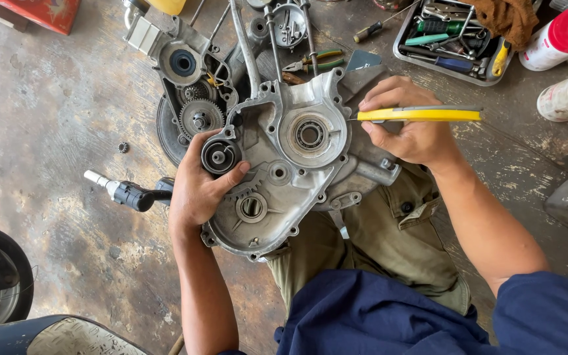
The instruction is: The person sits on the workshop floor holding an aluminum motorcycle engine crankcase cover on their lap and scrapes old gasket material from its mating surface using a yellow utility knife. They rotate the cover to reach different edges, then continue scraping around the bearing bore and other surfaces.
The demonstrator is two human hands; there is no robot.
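A grey aluminium engine case cover [297, 164] rests tilted on my knee, its inner side up, with a bearing [310, 134] in a round seat at its middle. My left hand [200, 187] grips the cover's left edge, thumb against a small black round part [220, 156]. My right hand [409, 125] holds a yellow-handled tool [422, 115] level, its thin metal tip pointing left toward the bearing seat.
Behind the cover lies another engine case with gears [195, 98]. Pliers [313, 62] and a screwdriver [368, 31] lie on the concrete floor. A grey tool tray [451, 36] and red-capped spray cans [563, 36] stand at upper right. A black handle part [133, 194] lies left.
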